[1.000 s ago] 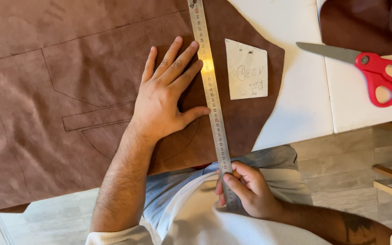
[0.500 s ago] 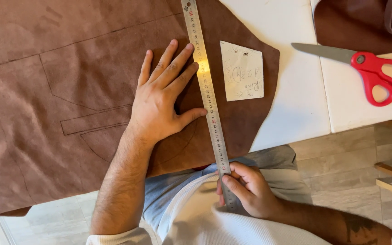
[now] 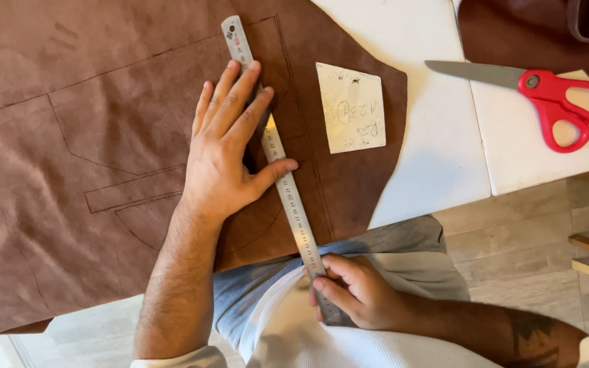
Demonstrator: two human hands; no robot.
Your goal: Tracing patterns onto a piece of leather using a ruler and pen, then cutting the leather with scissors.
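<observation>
Leather — a broad brown hide marked with thin drawn outlines — lies spread over the white table, its near edge hanging off toward the person's lap. A long steel ruler runs across it at a slant, from near the far edge down past the table's rim. The left hand lies flat and open on the hide, fingers spread, thumb and fingertips pressing the ruler down. The right hand is closed around the ruler's near end, pinching it over the lap. By my reading this is the lining-up step, the straightedge being set along a drawn line; marking or cutting would call for a free hand, and both are busy. A small pale paper pattern piece lies on the hide just right of the ruler, near its path but apart from it. Red-handled scissors rest well off to the right, beside darker folded leather.
</observation>
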